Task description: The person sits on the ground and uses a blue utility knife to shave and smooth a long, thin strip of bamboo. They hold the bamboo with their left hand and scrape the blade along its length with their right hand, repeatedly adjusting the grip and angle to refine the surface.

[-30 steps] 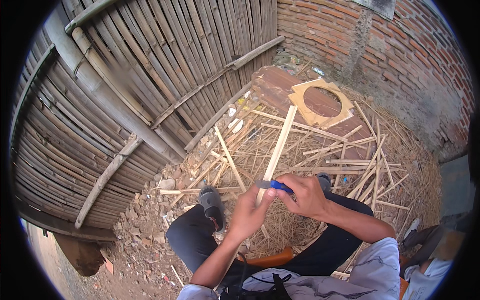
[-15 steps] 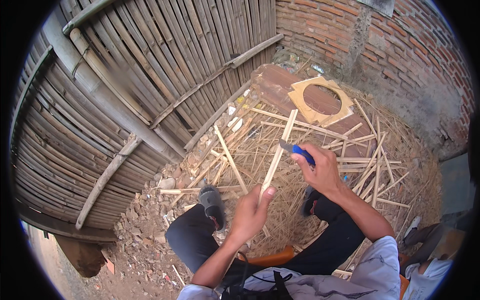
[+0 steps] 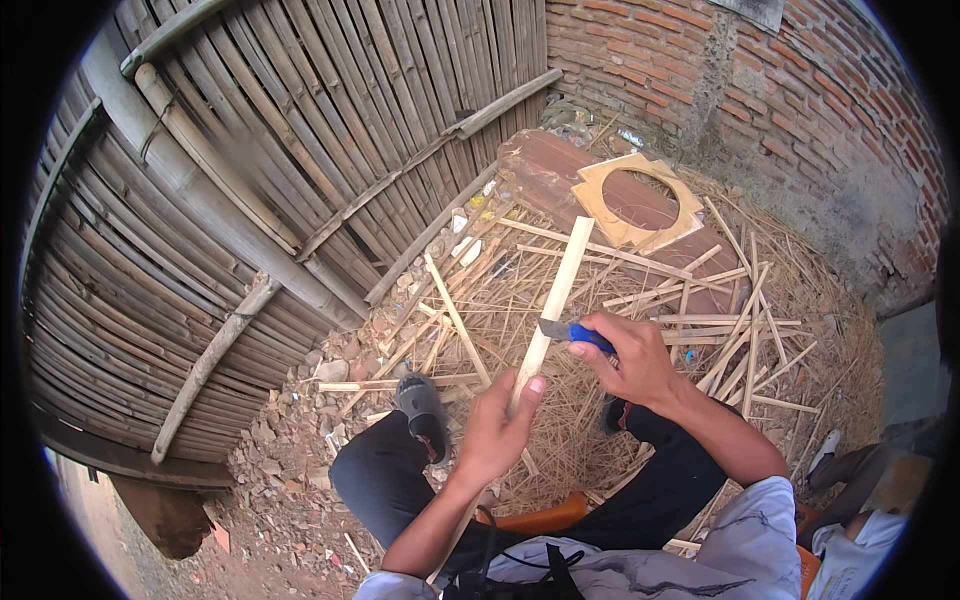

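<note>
While the wooden strip (image 3: 563,280) is gripped at frame centre by the closed left hand (image 3: 494,425), the knife (image 3: 590,337), clasped firmly by the right hand (image 3: 637,362), should be angled shallowly, clear of the left thumb (image 3: 531,391).

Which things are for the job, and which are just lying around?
In use:
pale wooden strip, in the left hand
blue-handled knife, in the right hand

Probably just lying about:
tan piece with a round hole
brown board
stones

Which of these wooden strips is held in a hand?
The strip in the left hand, crossed by the blue-handled knife; other strips lie loose below.
</note>
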### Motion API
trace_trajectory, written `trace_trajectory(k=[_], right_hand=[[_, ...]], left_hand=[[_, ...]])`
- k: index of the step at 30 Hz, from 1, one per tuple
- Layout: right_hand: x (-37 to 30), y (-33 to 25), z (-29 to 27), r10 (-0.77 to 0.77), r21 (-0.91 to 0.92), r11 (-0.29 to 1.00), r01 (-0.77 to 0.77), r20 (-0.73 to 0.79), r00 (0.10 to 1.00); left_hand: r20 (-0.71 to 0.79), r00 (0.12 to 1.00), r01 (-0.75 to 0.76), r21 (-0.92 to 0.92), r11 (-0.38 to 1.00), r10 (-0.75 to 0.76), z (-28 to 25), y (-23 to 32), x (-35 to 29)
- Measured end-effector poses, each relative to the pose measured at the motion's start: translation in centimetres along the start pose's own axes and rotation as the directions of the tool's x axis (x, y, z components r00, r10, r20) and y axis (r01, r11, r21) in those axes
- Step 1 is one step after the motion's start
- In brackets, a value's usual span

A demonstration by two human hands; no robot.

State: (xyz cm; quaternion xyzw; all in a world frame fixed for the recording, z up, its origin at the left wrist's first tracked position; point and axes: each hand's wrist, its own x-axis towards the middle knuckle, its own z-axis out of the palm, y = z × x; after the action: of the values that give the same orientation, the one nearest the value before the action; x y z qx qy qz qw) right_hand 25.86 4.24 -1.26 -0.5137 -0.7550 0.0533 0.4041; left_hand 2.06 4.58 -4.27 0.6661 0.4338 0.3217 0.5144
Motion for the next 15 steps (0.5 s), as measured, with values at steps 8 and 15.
trace_trajectory(k=[8, 15], right_hand=[[-0.8, -1.5, 1.9, -0.054, -0.022, 0.998, 0.056, 0.106, 0.993], [-0.6, -1.3, 2.2, -0.068, -0.017, 0.997, 0.069, 0.06, 0.996]], left_hand=[[-0.134, 0.985, -0.102, 0.081, 0.991, 0.112, 0.1, 1.2, -0.2], [-0.168, 0.981, -0.079, 0.099, 0.992, 0.095, 0.2, 1.2, -0.4]])
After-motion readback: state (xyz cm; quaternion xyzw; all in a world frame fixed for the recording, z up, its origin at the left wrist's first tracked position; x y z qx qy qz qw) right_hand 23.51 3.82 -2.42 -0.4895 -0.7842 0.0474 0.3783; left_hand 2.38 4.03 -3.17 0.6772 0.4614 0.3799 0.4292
